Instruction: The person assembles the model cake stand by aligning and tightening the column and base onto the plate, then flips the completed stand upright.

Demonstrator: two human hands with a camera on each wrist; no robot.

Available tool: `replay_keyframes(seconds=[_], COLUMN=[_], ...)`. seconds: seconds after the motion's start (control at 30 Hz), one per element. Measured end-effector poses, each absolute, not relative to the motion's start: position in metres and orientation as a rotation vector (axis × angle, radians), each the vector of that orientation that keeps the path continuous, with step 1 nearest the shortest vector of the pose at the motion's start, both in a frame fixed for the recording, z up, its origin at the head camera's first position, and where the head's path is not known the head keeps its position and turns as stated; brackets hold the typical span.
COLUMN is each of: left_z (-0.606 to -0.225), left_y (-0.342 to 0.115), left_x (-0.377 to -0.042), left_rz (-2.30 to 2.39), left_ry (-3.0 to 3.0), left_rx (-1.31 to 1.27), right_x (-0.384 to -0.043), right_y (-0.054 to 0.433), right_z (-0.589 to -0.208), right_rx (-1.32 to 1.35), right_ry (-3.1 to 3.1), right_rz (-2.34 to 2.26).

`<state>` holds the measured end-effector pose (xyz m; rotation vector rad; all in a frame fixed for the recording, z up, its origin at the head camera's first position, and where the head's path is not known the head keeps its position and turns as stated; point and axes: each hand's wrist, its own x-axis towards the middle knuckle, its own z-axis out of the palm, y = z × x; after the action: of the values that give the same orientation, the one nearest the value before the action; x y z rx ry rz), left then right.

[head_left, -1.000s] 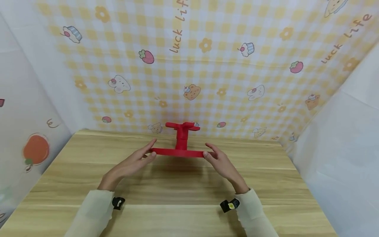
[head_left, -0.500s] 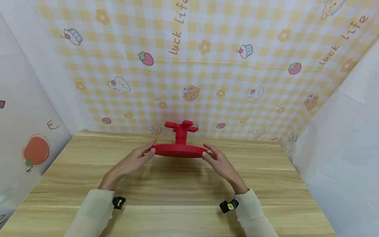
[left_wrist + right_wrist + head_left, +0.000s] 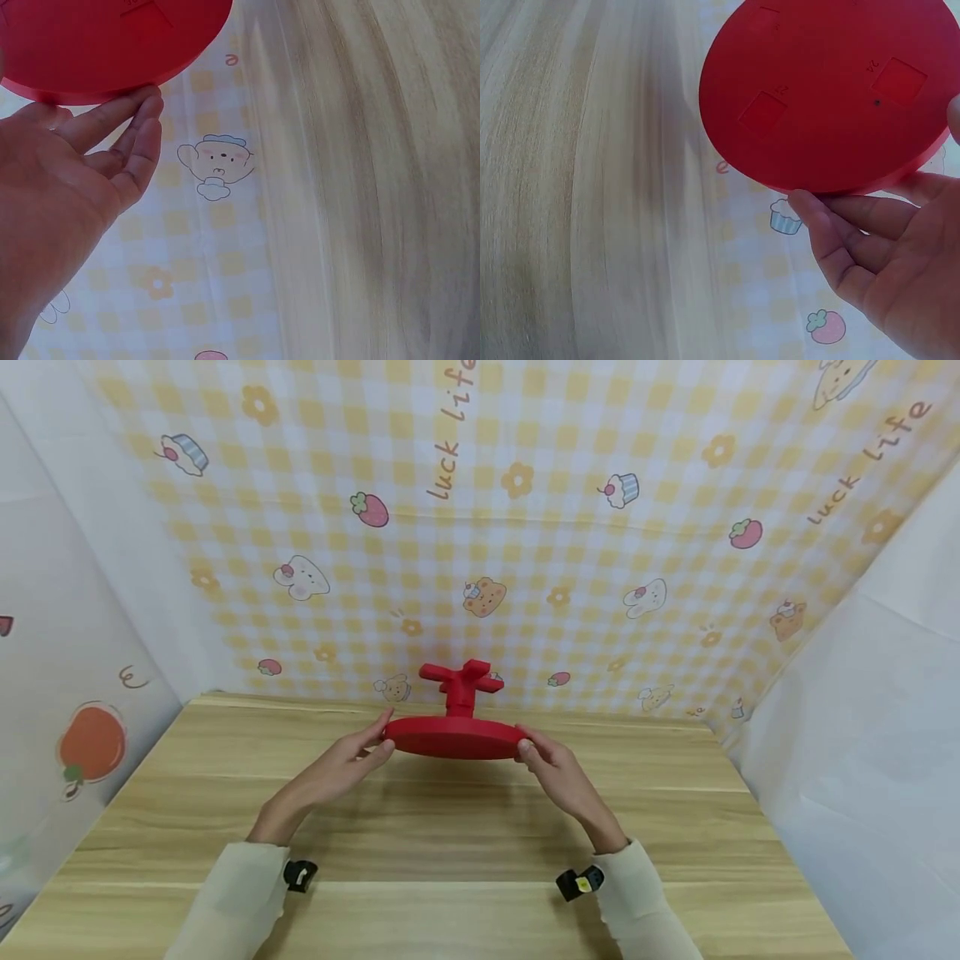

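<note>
A red round disc [image 3: 455, 738] with a short stem and a cross of stubby arms [image 3: 462, 677] is held up off the table, tilted so its flat underside faces me. My left hand [image 3: 341, 770] holds the disc's left rim between thumb and fingers. At the right rim my right hand [image 3: 558, 777] grips in the same way. Shallow square recesses with small numbers mark the underside [image 3: 825, 90] in the right wrist view. In the left wrist view, fingertips of the left hand [image 3: 82, 165] bear against the disc's edge [image 3: 90, 94]; the thumb is mostly cut off.
A wood-grain table [image 3: 420, 910] lies beneath the hands. Behind it hangs a yellow checked cloth [image 3: 570, 577] with cartoon prints, close to the cross. White sheets stand at the left [image 3: 82, 610] and right [image 3: 862, 760]. Both wrists carry black devices [image 3: 301, 875].
The disc has tilted from edge-on to showing its broad underside, and the cross has risen slightly. Both hands stay at the rim; the right thumb has shifted slightly.
</note>
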<state>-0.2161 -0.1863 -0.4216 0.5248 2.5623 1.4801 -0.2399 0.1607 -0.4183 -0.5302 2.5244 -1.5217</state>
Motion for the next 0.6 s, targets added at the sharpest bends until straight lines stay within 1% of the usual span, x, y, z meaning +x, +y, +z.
replay_keyframes(seconds=[0.3,0.6], left_z=[-0.4188,-0.4157], left_y=[-0.1872,-0.1855], left_x=[-0.2149,-0.2146], left_rz=[1.476,1.479], left_ry=[2.566,2.578], left_rx=[0.573,0.564], right_x=[-0.2410,-0.2401], right_y=[0.1613,0.1651], right_z=[-0.4181,-0.4123], right_rx=[-0.504,-0.564], right_ry=[2.541,2.594], right_rz=[-1.547,-1.494])
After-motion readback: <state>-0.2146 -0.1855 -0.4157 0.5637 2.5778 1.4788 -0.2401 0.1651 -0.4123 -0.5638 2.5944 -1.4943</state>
